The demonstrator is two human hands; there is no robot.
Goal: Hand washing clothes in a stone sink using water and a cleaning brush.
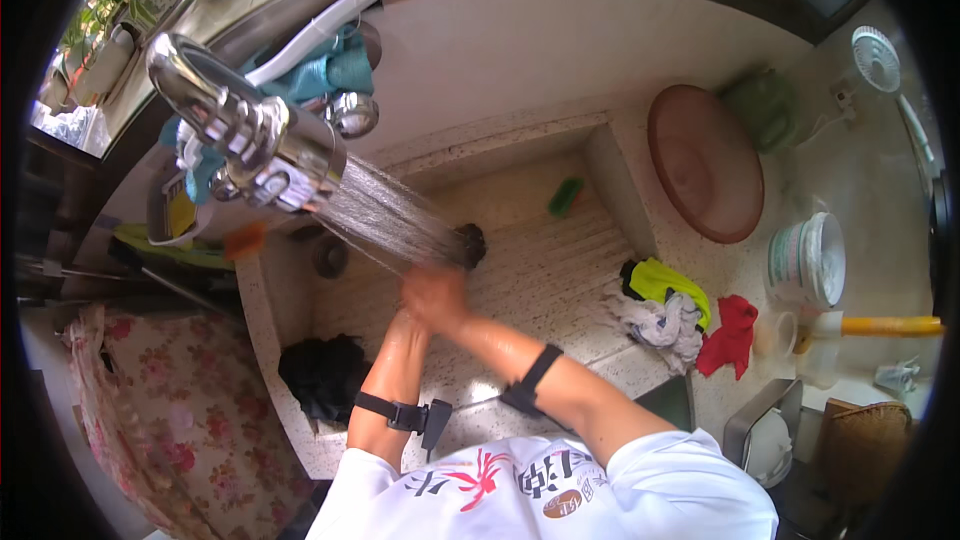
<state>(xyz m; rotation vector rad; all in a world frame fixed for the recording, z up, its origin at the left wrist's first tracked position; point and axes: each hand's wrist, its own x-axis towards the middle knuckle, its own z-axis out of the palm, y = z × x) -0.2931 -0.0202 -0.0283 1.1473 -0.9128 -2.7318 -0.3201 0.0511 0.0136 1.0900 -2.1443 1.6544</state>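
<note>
Water sprays from a chrome faucet (300, 157) over the stone washing sink (525, 292). My left hand (414, 300) and my right hand (442, 296) are together under the spray, overlapping and blurred, with wet forearms. Which fingers belong to which hand cannot be told. A small dark object (471, 246) shows just beyond them in the stream; whether it is held is unclear. Black cloth (324, 381) lies bunched at the sink's near left corner. On the right rim lie yellow-green cloth (667, 281), grey-white cloth (664, 326) and red cloth (729, 336). A green brush (565, 196) lies in the far part of the sink.
Right of the sink, a reddish plastic basin (706, 165) leans by a green container (761, 111). A white bucket (806, 261), a yellow handle (889, 325) and a wicker basket (866, 439) are further right. Teal cloth (330, 75) hangs behind the faucet. Floral fabric (172, 412) covers something at left.
</note>
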